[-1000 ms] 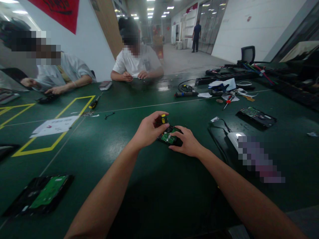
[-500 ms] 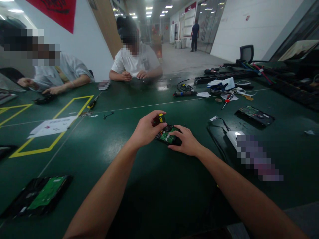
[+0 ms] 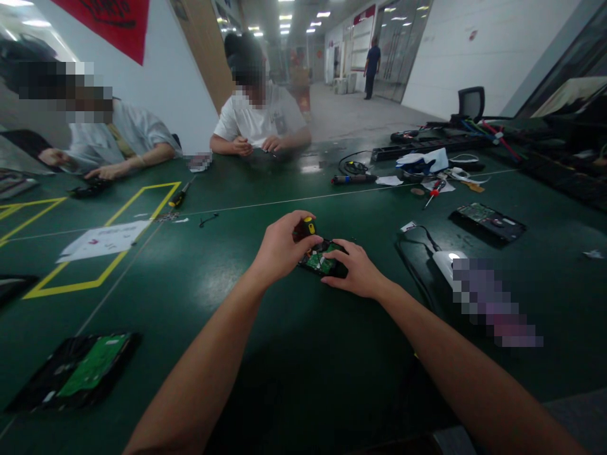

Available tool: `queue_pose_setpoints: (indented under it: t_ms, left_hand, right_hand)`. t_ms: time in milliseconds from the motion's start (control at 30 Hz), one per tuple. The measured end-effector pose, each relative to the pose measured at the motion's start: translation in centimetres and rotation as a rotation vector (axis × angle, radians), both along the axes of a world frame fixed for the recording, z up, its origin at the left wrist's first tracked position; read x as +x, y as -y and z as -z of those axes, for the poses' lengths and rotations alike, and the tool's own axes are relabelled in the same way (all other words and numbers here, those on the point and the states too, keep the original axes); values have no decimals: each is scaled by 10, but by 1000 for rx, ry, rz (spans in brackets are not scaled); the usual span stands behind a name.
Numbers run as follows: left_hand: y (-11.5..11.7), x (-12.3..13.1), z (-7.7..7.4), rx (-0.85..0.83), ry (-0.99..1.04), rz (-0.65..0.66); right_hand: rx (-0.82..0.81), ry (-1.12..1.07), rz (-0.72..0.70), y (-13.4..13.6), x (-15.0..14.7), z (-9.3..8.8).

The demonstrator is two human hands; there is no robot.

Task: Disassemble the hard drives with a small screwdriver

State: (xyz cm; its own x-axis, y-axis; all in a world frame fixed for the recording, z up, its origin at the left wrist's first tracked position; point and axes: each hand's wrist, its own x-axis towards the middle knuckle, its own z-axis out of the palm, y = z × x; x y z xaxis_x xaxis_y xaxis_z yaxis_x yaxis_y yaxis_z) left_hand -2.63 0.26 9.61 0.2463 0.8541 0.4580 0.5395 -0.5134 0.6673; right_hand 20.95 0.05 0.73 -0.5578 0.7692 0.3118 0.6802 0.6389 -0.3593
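My left hand (image 3: 283,246) is closed around a yellow and black screwdriver (image 3: 310,225), which stands nearly upright, its shaft pointing down at an opened black device with a green circuit board (image 3: 313,261). I cannot make out whether the tip sits in a screw. From the right, my right hand (image 3: 356,270) grips that device, thumb along the near edge and fingers over the board and far side. The device lies on the dark green table (image 3: 284,354), partly hidden by both hands.
A black casing with a green board (image 3: 95,363) lies front left, another device (image 3: 488,222) right. Nearby are a white cabled object (image 3: 444,264), a red screwdriver (image 3: 434,193), a yellow-black screwdriver (image 3: 179,196) and paper (image 3: 102,241). Two people sit across the table.
The whole view has shifted slightly. Both hands keep their hold on the screwdriver and the device, with little visible movement.
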Motion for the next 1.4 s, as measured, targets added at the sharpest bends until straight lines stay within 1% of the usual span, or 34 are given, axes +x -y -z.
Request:
queue_pose_setpoints:
  t_ms: [167, 333, 400, 500, 567, 667, 767, 900, 967, 1100, 1167, 1267, 1400]
  left_hand:
    - [2, 1, -3, 27, -33, -26]
    - [3, 2, -5, 26, -43, -7]
    - [4, 3, -5, 5, -18, 30]
    - [5, 3, -5, -34, 17, 125]
    - [6, 2, -7, -44, 6, 183]
    - [8, 3, -10, -30, -9, 220]
    - [9, 4, -12, -18, 14, 214]
    - [6, 5, -9, -9, 110, 158]
    - [4, 5, -6, -45, 181, 156]
    - [3, 4, -6, -191, 279, 234]
    - [4, 4, -8, -232, 306, 259]
    - [5, 3, -10, -249, 341, 273]
    - [4, 2, -10, -234, 334, 263]
  right_hand:
    - [0, -4, 1, -1, 0, 2]
    - [3, -4, 5, -1, 0, 2]
    - [-2, -1, 4, -1, 0, 2]
    - [5, -4, 4, -2, 0, 3]
    - [15, -9, -3, -2, 0, 6]
    - [33, -18, -2, -3, 0, 9]
    - [39, -20, -4, -4, 0, 9]
    - [20, -11, -28, -5, 2, 5]
    - [11, -10, -36, -5, 3, 3]
    - [12, -26, -30, -3, 2, 2]
    - [20, -31, -19, -2, 1, 1]
    - [35, -23, 12, -1, -2, 1]
    - [57, -6, 112, 4, -11, 2]
